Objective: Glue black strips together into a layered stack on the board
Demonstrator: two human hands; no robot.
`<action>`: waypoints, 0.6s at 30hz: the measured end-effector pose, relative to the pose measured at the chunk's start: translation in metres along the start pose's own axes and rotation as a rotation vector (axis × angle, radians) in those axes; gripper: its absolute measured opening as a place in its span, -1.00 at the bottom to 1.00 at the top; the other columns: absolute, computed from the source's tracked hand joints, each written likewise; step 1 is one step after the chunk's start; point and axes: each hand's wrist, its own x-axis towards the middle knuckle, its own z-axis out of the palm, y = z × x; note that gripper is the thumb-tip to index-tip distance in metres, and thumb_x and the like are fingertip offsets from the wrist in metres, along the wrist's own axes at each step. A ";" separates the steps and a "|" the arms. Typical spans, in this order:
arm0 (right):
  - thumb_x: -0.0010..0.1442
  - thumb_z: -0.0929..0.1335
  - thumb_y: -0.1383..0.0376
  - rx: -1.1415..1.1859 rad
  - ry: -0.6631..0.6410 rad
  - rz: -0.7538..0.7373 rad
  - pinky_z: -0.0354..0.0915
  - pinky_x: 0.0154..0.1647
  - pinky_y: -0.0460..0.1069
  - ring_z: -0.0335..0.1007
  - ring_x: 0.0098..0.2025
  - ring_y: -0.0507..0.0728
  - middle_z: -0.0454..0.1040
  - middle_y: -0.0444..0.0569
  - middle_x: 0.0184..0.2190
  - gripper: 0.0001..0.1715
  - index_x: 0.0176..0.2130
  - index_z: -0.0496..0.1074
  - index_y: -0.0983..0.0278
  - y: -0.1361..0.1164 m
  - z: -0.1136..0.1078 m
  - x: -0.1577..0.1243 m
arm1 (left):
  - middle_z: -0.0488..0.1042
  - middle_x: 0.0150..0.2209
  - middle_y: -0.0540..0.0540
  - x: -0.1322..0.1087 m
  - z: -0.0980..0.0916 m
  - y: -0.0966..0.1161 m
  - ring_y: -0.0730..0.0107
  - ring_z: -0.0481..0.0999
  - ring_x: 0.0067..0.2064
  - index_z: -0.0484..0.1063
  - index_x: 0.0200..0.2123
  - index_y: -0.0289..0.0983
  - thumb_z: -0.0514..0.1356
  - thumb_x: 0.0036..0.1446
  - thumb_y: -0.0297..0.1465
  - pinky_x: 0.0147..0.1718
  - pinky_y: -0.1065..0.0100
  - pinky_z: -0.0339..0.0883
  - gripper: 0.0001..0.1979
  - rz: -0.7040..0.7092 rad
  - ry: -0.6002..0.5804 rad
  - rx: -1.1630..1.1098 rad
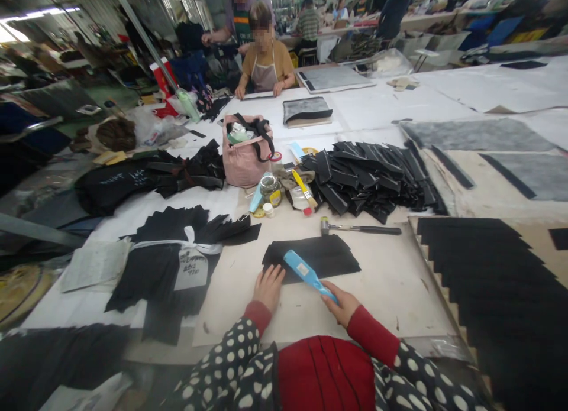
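There is bare board (386,281) to the right of the black cloth piece (313,256), and a hand could slide there freely. More open board lies near the body, between the two arms. Behind the cloth piece a hammer (361,228) lies flat across the way. Past it, a big heap of black strips (373,177) blocks the far side. A jar (270,189), a small white cap (268,209) and a pink bag (246,151) crowd the space behind the left. A tied black bundle (177,263) fills the left side. Stacked black pieces (497,281) cover the right edge. The far white table (377,106) is mostly open.
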 end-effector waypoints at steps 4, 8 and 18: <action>-0.05 0.20 -0.03 0.012 0.099 0.170 0.12 -0.71 -0.08 0.14 -0.72 0.00 0.26 -0.18 -0.68 -0.29 -0.01 0.34 0.32 0.029 -0.049 0.001 | 0.03 0.23 -0.05 -0.003 0.006 0.001 0.26 -0.05 0.26 0.14 0.19 -0.21 -0.10 0.14 -0.57 0.19 0.06 -0.14 -0.47 0.003 0.028 -0.034; -0.13 0.18 -0.09 0.003 0.458 0.437 0.14 -0.71 -0.02 0.12 -0.76 0.04 0.23 -0.19 -0.71 -0.04 0.08 0.21 0.51 0.079 -0.131 -0.036 | 0.04 0.23 -0.01 -0.005 0.001 0.001 0.26 -0.04 0.25 0.16 0.18 -0.20 -0.11 0.15 -0.56 0.18 0.04 -0.15 -0.48 -0.034 0.027 -0.058; 0.07 0.21 -0.07 -0.084 0.040 -0.144 0.35 -0.18 0.09 0.42 -0.24 0.20 0.48 0.06 -0.25 -0.39 -0.09 0.41 0.30 0.036 -0.022 -0.039 | 0.25 0.09 -0.14 0.038 -0.082 0.124 0.18 0.19 0.09 0.32 0.00 -0.24 -0.04 0.21 -0.26 0.10 0.02 -0.08 -0.65 0.346 0.075 -0.119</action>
